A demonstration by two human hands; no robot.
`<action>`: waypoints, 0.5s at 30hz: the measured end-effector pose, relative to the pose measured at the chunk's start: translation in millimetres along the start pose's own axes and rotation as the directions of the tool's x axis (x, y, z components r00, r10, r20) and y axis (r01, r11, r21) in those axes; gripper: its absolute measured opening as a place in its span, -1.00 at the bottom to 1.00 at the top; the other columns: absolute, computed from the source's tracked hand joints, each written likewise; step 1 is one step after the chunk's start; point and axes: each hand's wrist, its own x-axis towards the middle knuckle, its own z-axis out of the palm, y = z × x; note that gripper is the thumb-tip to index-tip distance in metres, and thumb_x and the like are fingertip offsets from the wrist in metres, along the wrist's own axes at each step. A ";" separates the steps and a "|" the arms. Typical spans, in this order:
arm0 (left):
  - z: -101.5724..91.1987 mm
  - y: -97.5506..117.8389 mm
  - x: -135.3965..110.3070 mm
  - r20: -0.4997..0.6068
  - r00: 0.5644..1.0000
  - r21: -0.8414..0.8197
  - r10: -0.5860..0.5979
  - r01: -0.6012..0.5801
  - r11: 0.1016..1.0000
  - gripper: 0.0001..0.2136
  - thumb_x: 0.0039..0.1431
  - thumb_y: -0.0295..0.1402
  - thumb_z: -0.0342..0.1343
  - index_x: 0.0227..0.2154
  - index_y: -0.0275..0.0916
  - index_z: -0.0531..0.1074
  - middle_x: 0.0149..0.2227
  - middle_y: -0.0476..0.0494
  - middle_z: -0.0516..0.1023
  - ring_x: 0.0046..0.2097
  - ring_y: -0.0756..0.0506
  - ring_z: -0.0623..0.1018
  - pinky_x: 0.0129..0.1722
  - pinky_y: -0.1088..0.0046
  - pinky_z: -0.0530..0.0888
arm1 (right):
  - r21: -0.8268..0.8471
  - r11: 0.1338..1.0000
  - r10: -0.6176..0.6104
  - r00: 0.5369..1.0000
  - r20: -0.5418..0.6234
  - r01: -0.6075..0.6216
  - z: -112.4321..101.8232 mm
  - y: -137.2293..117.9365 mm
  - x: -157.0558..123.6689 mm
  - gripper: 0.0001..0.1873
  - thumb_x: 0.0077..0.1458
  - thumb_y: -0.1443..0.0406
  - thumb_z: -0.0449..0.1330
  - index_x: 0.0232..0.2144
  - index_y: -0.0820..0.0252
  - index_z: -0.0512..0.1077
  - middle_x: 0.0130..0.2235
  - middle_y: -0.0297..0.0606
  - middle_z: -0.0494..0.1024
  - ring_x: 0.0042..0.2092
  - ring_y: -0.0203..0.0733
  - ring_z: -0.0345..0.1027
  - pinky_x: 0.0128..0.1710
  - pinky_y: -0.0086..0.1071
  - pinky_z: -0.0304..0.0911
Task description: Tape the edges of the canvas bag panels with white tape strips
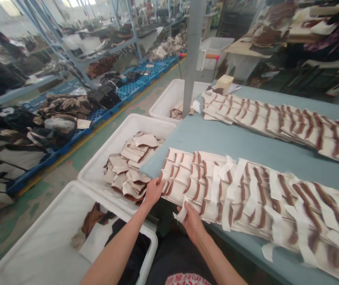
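Rows of overlapping cream fabric pieces with brown edges (pixel 184 174) lie along the near side of the blue-green table (pixel 181 134). My left hand (pixel 154 192) is closed at the left end of this row, its thumb and fingers pinching the edge of a fabric piece. Just right of it, at the table's front edge, my right hand (pixel 191 219) is closed on a white strip (pixel 182 211) whose end hangs down. More white strips (pixel 252 196) lie across the fabric further right.
A second fabric row (pixel 264 114) runs along the far side, near a grey post (pixel 191 59). Left of the table, one white bin (pixel 98 158) holds similar pieces; a nearer bin (pixel 33 233) holds scraps. Blue pallets (pixel 127 85) with bundles line the aisle.
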 end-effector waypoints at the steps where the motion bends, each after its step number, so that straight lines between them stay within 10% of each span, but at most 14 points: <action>1: -1.0 3.7 -1.0 -0.001 1.000 0.019 0.011 -0.011 1.000 -0.68 0.34 -0.21 0.18 0.04 -0.29 0.47 0.04 -0.18 0.54 -0.01 -0.23 0.58 -0.03 0.11 0.58 | 0.015 1.000 0.006 0.999 -0.035 -0.005 3.1 2.9 3.9 -0.65 0.21 0.05 0.31 -0.21 0.23 0.49 -0.26 -0.29 0.60 -0.29 -0.23 0.53 -0.32 -0.36 0.45; 5: -20.7 14.1 -0.1 -0.035 0.998 0.049 0.044 -0.042 0.998 -0.69 0.34 -0.20 0.18 0.02 -0.29 0.48 0.02 -0.18 0.55 -0.03 -0.21 0.59 -0.04 0.12 0.58 | 0.038 0.999 -0.015 0.993 -0.118 0.020 7.7 8.9 6.5 -0.75 0.33 0.15 0.24 -0.22 0.27 0.49 -0.34 -0.36 0.56 -0.41 -0.31 0.45 -0.38 -0.40 0.42; 12: -129.0 -0.4 2.9 -0.103 0.995 -0.023 0.001 -0.004 1.000 -0.69 0.34 -0.18 0.17 -0.04 -0.32 0.50 -0.05 -0.12 0.57 -0.07 -0.23 0.60 -0.10 0.18 0.59 | -0.005 0.998 -0.058 0.991 -0.123 0.058 2.8 5.1 8.4 -0.81 0.32 0.23 0.25 -0.25 0.29 0.48 -0.33 -0.35 0.55 -0.37 -0.31 0.45 -0.34 -0.39 0.43; 15: -137.8 -2.9 -11.5 -0.022 1.000 -0.086 0.001 -0.003 0.996 -0.74 0.35 -0.22 0.17 -0.07 -0.31 0.50 -0.10 -0.14 0.58 -0.15 -0.14 0.61 -0.16 0.24 0.60 | -0.056 0.995 -0.089 0.991 -0.100 0.084 0.5 2.0 9.9 -0.79 0.31 0.21 0.26 -0.26 0.28 0.48 -0.34 -0.36 0.55 -0.38 -0.31 0.45 -0.36 -0.40 0.41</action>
